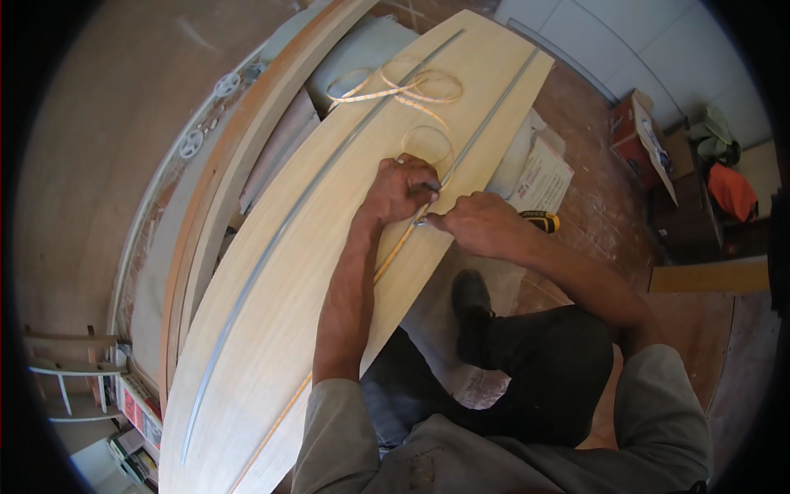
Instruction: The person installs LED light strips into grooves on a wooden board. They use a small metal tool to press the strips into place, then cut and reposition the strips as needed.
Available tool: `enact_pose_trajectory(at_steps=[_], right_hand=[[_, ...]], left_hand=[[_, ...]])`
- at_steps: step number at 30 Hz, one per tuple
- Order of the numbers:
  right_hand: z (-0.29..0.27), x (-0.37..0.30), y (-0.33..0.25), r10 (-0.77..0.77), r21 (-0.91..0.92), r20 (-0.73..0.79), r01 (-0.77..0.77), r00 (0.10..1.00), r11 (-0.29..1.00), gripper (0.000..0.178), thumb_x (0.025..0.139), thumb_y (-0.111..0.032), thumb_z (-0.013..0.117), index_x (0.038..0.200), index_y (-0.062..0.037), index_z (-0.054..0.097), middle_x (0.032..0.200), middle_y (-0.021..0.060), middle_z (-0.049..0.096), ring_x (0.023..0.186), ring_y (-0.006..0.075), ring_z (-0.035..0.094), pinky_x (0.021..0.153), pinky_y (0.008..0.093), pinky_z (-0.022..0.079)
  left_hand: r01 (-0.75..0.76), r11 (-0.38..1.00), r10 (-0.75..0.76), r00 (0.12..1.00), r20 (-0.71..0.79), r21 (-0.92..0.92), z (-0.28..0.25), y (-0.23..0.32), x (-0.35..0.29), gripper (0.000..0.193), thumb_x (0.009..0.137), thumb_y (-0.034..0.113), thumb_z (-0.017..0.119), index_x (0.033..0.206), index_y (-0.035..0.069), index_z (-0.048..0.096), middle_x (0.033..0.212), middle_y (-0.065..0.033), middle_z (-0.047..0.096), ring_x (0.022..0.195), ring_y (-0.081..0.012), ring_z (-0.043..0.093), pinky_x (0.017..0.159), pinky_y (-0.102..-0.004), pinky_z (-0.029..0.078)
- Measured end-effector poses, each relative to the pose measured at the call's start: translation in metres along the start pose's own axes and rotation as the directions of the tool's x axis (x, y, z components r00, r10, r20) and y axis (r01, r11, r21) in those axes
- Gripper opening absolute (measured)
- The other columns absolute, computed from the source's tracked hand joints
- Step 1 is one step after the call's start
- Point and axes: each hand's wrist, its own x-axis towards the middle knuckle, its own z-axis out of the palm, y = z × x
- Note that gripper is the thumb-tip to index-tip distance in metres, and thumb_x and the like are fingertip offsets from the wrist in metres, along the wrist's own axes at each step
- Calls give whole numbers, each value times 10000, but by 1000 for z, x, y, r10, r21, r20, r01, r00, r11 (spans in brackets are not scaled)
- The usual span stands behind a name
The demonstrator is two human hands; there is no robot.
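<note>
Beside the person's bent legs, a pale wood-grain panel slants from lower left to upper right. An orange-and-white LED strip runs along that axis in its right-side metal channel. The right hand meets it from the right, fingertips at the channel; I cannot tell whether it grips the yellow-and-black tool handle. Just beyond, the left hand pinches the strip, nearer its loose loops up the panel.

From here, the left hand covers a stretch of the thin strip, and the shiny bit just beside the right hand is too tiny to make out.
</note>
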Motion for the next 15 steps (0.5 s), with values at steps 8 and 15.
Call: enact_pose_trajectory(at_steps=[8, 15], right_hand=[[-5, 0, -3, -12, -2, 47, 12, 999, 1000, 280, 940, -122, 628, 1173, -92, 781, 796, 137, 748, 775, 295, 773, 667, 448, 606], [-11, 2, -5, 33, 7, 46, -34, 998, 999, 303, 944, -119, 631, 1215, -79, 761, 800, 148, 740, 781, 332, 767, 688, 463, 609]], left_hand=[[66, 998, -66, 997, 30, 11, 0, 3, 1, 164, 804, 176, 878, 924, 179, 766, 1038, 53, 775, 1124, -213, 663, 984, -458, 376], [42, 999, -42, 998, 35, -1, 1, -1, 2, 164, 798, 209, 848, 945, 180, 782, 1008, 30, 763, 1103, -234, 663, 973, -459, 375]])
